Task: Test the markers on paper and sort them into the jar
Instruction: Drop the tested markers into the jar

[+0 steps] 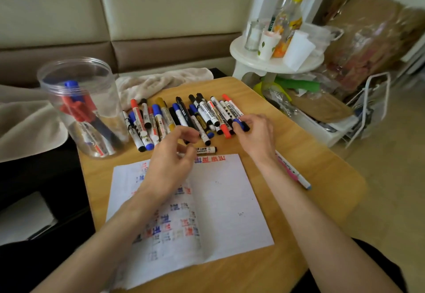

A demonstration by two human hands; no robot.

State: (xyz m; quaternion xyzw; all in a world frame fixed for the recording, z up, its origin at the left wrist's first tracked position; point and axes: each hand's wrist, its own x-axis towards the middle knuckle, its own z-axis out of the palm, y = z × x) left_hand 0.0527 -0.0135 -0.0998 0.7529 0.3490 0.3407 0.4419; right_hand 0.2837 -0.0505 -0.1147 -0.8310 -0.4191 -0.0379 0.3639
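Markers (184, 117) are lying heaped across the bench (305, 152), roughly two dozen, with several more standing in the one clear jar (80, 108). They're looking light, stiff and slick, so I'd be grabbing mid-barrel. Right hand (255, 134) is pinching a blue-capped marker (240, 125) in its fingers. Left hand (170, 161) is curling its fingers over a black-capped marker (207, 149) beside the single paper sheet (225, 200), and I can't tell if it's actually gripping.

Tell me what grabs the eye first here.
A row of loose markers spans the far side of the table, the right hand pinching a blue-capped marker at its right end. Left of them stands a clear jar holding a few markers. Nearer, the paper carries red and blue test marks, mostly on its left half.
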